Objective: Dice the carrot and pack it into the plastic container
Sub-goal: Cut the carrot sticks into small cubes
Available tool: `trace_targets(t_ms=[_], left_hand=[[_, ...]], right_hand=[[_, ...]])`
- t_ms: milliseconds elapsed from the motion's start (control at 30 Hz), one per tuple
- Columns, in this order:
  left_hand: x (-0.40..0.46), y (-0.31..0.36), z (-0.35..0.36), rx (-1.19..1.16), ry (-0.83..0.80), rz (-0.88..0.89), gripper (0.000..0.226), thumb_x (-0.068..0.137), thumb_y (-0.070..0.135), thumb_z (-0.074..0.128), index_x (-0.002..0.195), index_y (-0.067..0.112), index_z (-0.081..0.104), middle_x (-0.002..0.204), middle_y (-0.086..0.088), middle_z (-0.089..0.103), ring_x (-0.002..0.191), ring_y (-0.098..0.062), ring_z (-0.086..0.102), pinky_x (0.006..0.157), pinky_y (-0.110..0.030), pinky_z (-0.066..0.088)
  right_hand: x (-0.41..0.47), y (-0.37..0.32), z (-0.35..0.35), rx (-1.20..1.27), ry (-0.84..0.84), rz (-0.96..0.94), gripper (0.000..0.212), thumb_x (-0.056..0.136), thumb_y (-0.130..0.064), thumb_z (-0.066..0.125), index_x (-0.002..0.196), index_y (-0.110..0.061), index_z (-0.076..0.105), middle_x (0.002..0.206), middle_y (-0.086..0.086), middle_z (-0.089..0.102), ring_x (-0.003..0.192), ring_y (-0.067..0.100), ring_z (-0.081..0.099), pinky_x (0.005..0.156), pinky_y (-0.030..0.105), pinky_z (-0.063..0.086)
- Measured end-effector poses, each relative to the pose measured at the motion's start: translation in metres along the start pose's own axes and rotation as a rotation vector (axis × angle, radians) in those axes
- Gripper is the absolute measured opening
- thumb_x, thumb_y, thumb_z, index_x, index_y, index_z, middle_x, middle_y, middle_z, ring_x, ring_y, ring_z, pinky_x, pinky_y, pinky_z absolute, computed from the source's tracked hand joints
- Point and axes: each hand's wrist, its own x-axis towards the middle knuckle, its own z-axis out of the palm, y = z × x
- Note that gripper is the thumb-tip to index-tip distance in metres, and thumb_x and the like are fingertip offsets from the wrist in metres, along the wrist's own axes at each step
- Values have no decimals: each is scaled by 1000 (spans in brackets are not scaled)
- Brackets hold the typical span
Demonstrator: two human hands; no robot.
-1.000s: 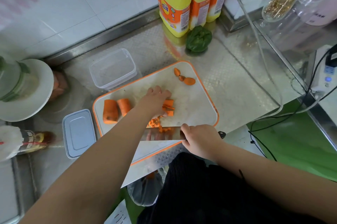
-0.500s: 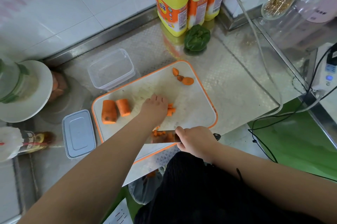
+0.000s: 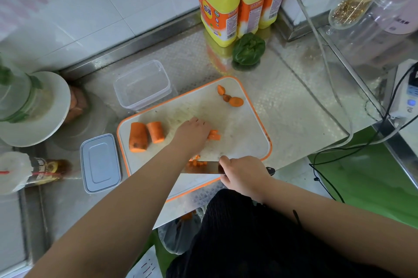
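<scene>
- On the cutting board, the left hand presses down on a bunch of carrot sticks. Its fingers are curled over them, likely to keep them from rolling while they get cut.
- Close by, the right hand is wrapped tight around the handle of a knife. The blade lies low, close to the left wrist, with small carrot bits right at it.
- Only the ends of the sticks poke out past the left fingers, on the far side from the knife.
- Two big carrot chunks wait on the left of the board, not diced yet. Some end scraps sit in the far corner, well apart.
- Just behind the board stands the plastic container, open and with no carrot in it. Its lid lies on the tabletop beside the board, so packing looks easy later.
</scene>
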Motion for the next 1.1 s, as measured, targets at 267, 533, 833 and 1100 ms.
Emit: trace_targets(t_ms=[267, 533, 833, 1100], left_hand=[[-5, -29, -39, -599, 294, -247, 19, 92, 17, 61, 110, 9, 61, 114, -9, 61, 110, -30, 57, 94, -42, 41], [-31, -49, -55, -801, 457, -415, 15, 96, 27, 59, 108, 19, 61, 108, 7, 61, 97, -16, 57, 84, -31, 43], [-55, -48, -42, -731, 685, -492, 19, 97, 21, 58, 111, 9, 62, 109, -8, 62, 97, -31, 59, 74, -38, 44], [-70, -19, 4, -711, 586, -489, 25, 95, 19, 62, 114, 4, 62, 102, -16, 65, 95, -35, 59, 76, -41, 45]], right_hand=[[9, 6, 1, 104, -47, 49, 36, 71, -42, 75, 58, -16, 53, 34, 0, 41, 27, 21, 42, 36, 18, 17], [25, -3, -14, 178, -344, -31, 46, 99, -45, 39, 62, -20, 28, 59, -4, 32, 57, 21, 36, 46, 28, 18], [45, 8, -9, 271, -344, 229, 46, 100, -44, 36, 63, -18, 32, 60, 0, 40, 53, 16, 37, 47, 29, 22], [55, 29, -21, 364, -241, 541, 46, 99, -42, 40, 60, -19, 28, 58, -2, 36, 55, 16, 37, 46, 28, 20]])
